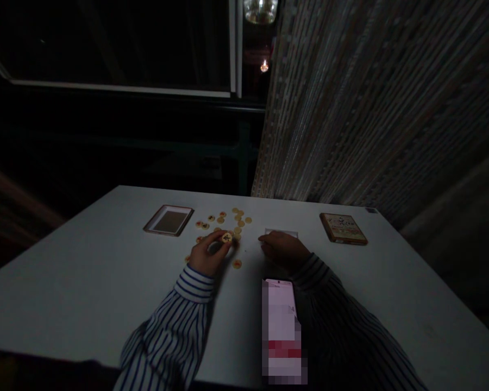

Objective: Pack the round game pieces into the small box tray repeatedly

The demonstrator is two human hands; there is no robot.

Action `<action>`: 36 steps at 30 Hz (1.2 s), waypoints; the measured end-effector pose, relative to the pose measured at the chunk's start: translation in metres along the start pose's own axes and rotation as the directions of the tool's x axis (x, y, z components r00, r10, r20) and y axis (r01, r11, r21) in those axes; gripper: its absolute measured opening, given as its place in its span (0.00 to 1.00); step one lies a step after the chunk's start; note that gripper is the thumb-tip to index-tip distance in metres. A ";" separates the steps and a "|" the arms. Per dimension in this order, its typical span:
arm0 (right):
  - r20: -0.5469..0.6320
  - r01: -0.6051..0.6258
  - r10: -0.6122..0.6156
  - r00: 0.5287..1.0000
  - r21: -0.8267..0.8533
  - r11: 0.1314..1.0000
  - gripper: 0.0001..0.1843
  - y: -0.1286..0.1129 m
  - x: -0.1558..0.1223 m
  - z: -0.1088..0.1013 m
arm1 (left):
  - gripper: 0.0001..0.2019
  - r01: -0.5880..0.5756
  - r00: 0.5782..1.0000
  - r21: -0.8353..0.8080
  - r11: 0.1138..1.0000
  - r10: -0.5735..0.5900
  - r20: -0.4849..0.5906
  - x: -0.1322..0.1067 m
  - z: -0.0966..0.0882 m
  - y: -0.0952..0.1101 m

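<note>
Between the thumb and fingers of my left hand point(207, 256) is a round Chinese chess piece point(227, 238), its dark character facing up toward me. Several more round pieces point(221, 215) are scattered over the table beyond and around this hand, some with characters showing and some blank. One piece point(237, 264) with a reddish mark lies apart, right of my left wrist. My right hand point(284, 250) is closed, resting at the near side of a pale flat tray or case point(291, 234) that it partly covers. Whether its curled fingers hold anything is hidden.
A shallow open box point(169, 220) sits on the white table point(89, 282) at the left. At the right lies a flat box or lid point(344, 228) with a printed picture. A lit phone point(279, 320) lies near my right forearm. Behind the table hangs a string curtain point(309, 125).
</note>
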State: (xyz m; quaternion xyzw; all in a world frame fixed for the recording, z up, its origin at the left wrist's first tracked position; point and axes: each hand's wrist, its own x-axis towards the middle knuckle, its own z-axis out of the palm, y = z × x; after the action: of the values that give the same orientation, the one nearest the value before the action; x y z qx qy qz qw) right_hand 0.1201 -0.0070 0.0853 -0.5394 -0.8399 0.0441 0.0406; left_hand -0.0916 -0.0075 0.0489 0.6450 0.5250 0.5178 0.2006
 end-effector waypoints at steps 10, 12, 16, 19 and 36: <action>0.000 -0.032 0.032 0.999 0.027 0.999 0.19 0.004 -0.012 0.000 | 0.17 0.102 0.991 -0.173 0.980 -0.085 0.103 -0.003 0.022 0.008; -0.010 -0.036 0.036 0.999 0.037 0.999 0.18 0.007 -0.014 0.001 | 0.16 0.093 0.991 -0.173 0.981 -0.074 0.114 -0.003 0.024 0.010; -0.067 -0.013 0.017 0.998 0.067 0.998 0.18 0.013 -0.018 0.008 | 0.16 0.073 0.983 -0.172 0.982 -0.042 0.178 -0.002 0.029 0.012; -0.104 -0.021 0.030 0.994 0.089 0.996 0.17 0.017 -0.022 0.012 | 0.17 0.101 0.975 -0.195 0.976 -0.058 0.217 -0.001 0.034 0.010; -0.481 0.010 0.087 0.872 0.195 0.981 0.15 0.034 -0.032 0.040 | 0.17 0.346 0.916 -0.386 0.855 -0.219 0.337 0.001 0.066 0.029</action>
State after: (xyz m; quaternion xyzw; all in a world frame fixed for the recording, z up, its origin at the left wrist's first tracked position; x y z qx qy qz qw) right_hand 0.1598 -0.0230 0.0404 -0.5432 -0.7834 -0.0116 0.3016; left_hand -0.0201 0.0020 0.0474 0.5650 0.4510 0.4899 0.4872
